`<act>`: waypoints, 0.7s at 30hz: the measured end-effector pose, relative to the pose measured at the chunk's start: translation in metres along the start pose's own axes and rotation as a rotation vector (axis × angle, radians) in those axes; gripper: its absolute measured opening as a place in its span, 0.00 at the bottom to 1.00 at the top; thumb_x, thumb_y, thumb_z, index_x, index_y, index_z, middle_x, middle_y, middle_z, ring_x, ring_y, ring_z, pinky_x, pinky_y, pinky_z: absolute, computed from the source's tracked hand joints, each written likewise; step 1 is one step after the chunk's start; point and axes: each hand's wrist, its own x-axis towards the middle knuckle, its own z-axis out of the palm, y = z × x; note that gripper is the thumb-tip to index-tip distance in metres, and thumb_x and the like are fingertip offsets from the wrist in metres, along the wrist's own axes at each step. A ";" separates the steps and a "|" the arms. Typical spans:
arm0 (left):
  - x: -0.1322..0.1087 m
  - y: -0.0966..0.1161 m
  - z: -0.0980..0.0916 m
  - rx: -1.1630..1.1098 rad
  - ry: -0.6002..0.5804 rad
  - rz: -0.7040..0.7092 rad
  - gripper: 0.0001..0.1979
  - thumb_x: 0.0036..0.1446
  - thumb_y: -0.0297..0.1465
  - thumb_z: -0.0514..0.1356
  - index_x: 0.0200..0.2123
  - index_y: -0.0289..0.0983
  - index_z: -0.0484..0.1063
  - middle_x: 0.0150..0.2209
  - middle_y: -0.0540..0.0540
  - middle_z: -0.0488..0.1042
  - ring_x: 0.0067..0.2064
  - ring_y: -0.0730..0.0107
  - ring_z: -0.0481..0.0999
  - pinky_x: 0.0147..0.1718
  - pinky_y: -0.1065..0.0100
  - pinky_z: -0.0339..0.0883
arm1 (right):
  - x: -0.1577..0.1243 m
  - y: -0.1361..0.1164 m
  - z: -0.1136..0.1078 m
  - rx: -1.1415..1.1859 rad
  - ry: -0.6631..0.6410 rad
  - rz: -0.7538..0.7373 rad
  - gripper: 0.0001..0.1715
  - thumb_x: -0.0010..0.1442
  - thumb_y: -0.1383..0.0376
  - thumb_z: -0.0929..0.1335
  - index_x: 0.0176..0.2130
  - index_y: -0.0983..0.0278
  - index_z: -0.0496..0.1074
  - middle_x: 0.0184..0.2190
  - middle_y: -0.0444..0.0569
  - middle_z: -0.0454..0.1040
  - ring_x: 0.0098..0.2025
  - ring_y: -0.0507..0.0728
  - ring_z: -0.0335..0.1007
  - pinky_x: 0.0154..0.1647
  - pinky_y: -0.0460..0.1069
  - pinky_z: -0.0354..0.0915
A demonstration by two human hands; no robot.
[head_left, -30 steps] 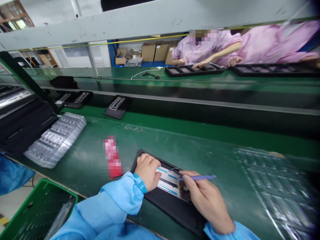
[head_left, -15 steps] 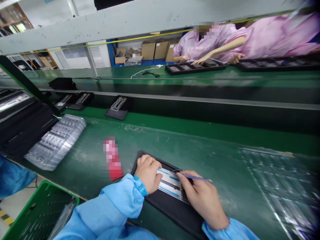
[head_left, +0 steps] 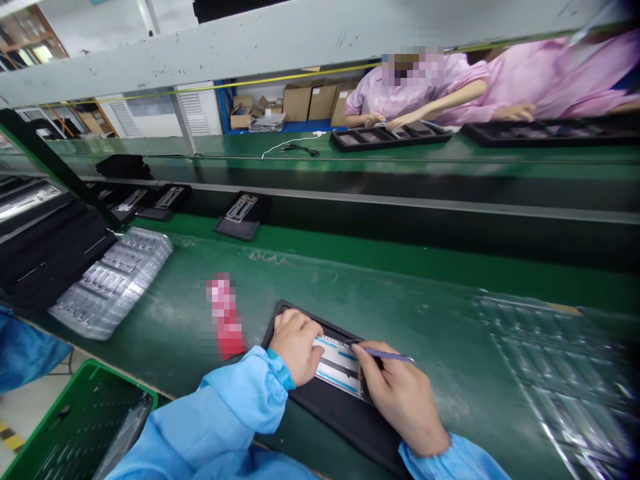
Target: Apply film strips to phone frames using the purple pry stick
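Grip of my right hand (head_left: 403,407) pinches a slim purple tool (head_left: 393,356), probably a plastic pick, above a white-and-blue device panel (head_left: 339,368), while my left grip (head_left: 295,347), fingers curled, presses the panel's edge inside a black tray (head_left: 340,423) on the green tabletop (head_left: 400,300).

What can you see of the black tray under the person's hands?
It is a flat, matte black rectangular tray, plastic-looking, lying slantwise on the green bench mat. A white, blue-striped panel sits in it. The left hand rests over the panel; the right hand, holding a slim purple tool, lies over its other end.
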 end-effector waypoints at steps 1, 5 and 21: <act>0.000 0.000 0.000 0.000 0.000 -0.001 0.11 0.55 0.33 0.63 0.42 0.42 0.71 0.44 0.46 0.72 0.52 0.55 0.65 0.52 0.51 0.60 | 0.000 0.000 0.000 -0.001 -0.002 0.002 0.19 0.66 0.51 0.62 0.37 0.60 0.75 0.36 0.48 0.82 0.35 0.57 0.78 0.39 0.50 0.70; 0.000 0.000 0.000 -0.001 0.002 0.002 0.11 0.55 0.33 0.63 0.42 0.42 0.71 0.44 0.46 0.72 0.52 0.55 0.65 0.53 0.51 0.60 | 0.002 -0.002 -0.002 -0.010 0.001 0.020 0.19 0.66 0.51 0.62 0.38 0.60 0.75 0.36 0.48 0.82 0.35 0.57 0.78 0.38 0.50 0.70; -0.001 0.001 0.000 -0.004 -0.005 -0.001 0.10 0.56 0.33 0.63 0.42 0.42 0.71 0.44 0.46 0.72 0.53 0.56 0.65 0.53 0.52 0.59 | 0.002 -0.007 -0.005 0.017 -0.024 0.007 0.18 0.66 0.52 0.63 0.38 0.60 0.76 0.34 0.48 0.82 0.36 0.57 0.78 0.40 0.50 0.71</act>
